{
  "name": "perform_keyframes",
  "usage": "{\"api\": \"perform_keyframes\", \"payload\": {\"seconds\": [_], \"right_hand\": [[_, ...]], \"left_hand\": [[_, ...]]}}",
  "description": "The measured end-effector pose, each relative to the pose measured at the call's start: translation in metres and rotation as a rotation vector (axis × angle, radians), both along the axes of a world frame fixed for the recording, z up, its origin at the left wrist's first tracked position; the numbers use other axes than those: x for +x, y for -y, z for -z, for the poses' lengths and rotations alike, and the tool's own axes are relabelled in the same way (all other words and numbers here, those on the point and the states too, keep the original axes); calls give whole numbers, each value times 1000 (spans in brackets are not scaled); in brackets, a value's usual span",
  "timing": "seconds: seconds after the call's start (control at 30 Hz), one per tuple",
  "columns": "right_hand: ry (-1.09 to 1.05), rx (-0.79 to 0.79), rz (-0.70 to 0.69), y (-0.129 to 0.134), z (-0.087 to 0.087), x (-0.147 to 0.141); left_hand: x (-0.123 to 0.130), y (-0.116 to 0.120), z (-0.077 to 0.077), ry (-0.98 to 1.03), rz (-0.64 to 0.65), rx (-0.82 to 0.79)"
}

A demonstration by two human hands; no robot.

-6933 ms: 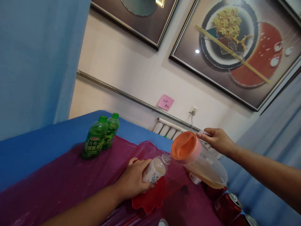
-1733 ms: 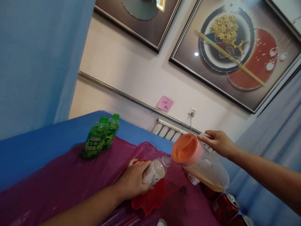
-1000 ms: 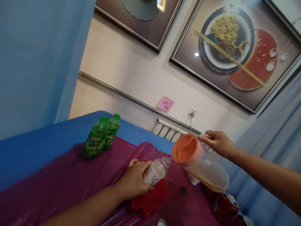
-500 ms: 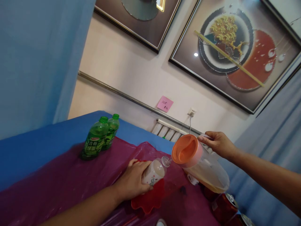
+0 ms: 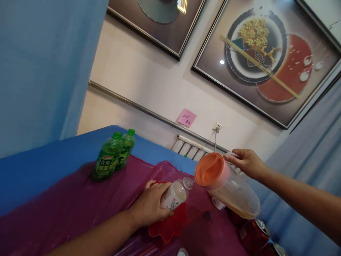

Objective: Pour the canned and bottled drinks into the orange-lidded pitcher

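We log the left hand [image 5: 149, 206], fingers curled round the bottle [image 5: 174, 198] over the red dish [image 5: 168, 229], likely squeezable, and the right hand [image 5: 249, 164] clasping the tilted jug [image 5: 234, 195] beside it by the handle [image 5: 233, 154], probably the steadiest hold.

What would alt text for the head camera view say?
A person's right hand holds an orange-lidded translucent pitcher tilted toward the mouth of a small bottle, which the left hand holds slanted over a red scalloped dish. A purple plastic sheet covers part of a blue surface; two green bottles stand at left, red cans at lower right.
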State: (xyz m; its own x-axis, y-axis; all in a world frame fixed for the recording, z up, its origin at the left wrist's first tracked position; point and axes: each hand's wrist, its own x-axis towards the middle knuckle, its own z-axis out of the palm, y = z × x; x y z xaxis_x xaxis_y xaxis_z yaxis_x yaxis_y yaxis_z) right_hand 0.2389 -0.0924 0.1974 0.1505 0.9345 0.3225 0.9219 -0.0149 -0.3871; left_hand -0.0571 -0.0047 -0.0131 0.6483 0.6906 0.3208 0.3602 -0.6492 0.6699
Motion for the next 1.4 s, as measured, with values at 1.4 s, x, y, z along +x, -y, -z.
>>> {"api": "perform_keyframes", "payload": {"seconds": [1.4], "right_hand": [[47, 34, -38, -2, 2, -5]], "left_hand": [[0, 2, -5, -18, 5, 16]]}}
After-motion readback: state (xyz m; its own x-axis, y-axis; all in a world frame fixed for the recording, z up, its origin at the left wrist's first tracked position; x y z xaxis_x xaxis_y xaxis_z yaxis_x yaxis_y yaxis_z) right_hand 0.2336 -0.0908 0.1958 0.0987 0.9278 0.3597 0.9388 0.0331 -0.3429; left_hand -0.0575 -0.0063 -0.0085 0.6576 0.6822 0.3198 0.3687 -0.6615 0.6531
